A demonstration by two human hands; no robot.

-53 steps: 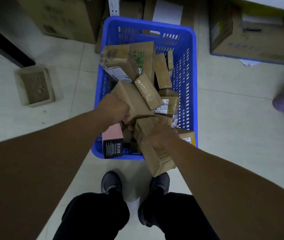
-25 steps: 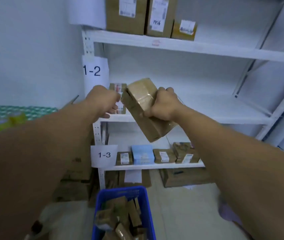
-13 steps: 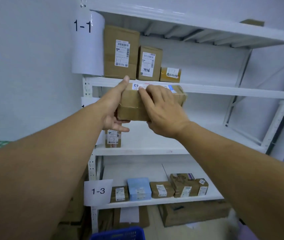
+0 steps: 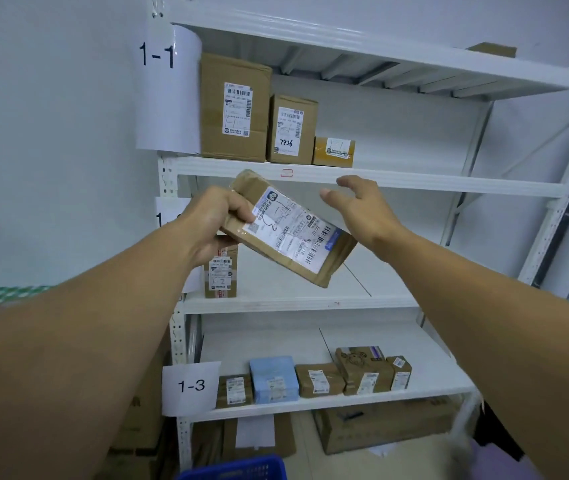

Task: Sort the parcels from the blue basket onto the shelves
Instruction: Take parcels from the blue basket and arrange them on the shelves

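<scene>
Half a second ago both hands clasped the parcel (image 4: 296,237) level against the upper shelf edge. Now the right hand (image 4: 366,213) has let go and the parcel sits lower, tilted, its printed label turned to the camera. The left hand (image 4: 212,223) alone carries it: its grip is pinched on the parcel's upper left end, thumb across the label corner and fingers underneath. The right hand's grip is spread, fingers loosely bent, just beside the parcel's upper right edge. The parcel hangs in the air in front of the white shelving (image 4: 414,183), between the shelf holding three brown boxes (image 4: 234,109) and the middle shelf (image 4: 293,303), where one small box (image 4: 220,275) stands. A row of small parcels (image 4: 317,379) lines the shelf marked 1-3. The blue basket (image 4: 238,470) shows its rim at the bottom edge.
</scene>
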